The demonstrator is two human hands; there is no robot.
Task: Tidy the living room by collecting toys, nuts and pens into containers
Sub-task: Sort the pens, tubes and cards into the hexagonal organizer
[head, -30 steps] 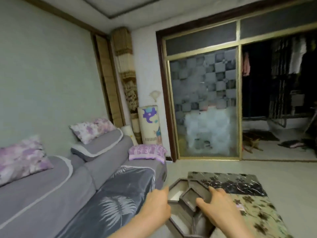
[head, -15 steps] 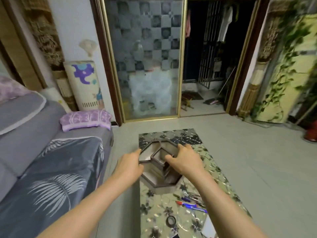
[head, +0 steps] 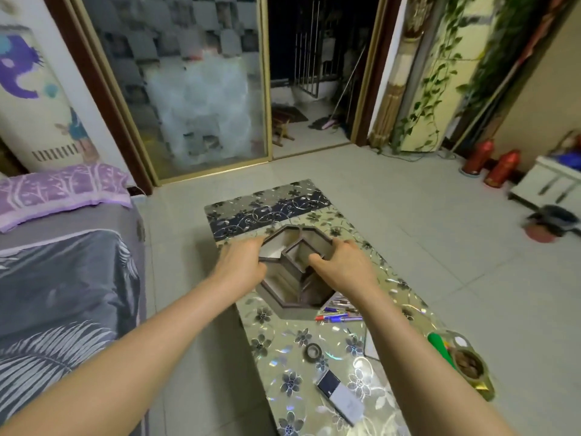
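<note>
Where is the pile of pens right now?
In the head view the pens lie on the floral table, just near of the octagonal divided tray and under the right forearm, with the roll of tape nearer still.

Purple pillow (head: 63,190) on grey sofa (head: 69,278); tape roll (head: 312,351) on floral table (head: 276,338).

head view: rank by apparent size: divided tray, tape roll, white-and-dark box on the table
1. Divided tray, held by both hands, clearly largest.
2. White-and-dark box, though it lies nearer the camera, which inflates it.
3. Tape roll, smallest.
</note>
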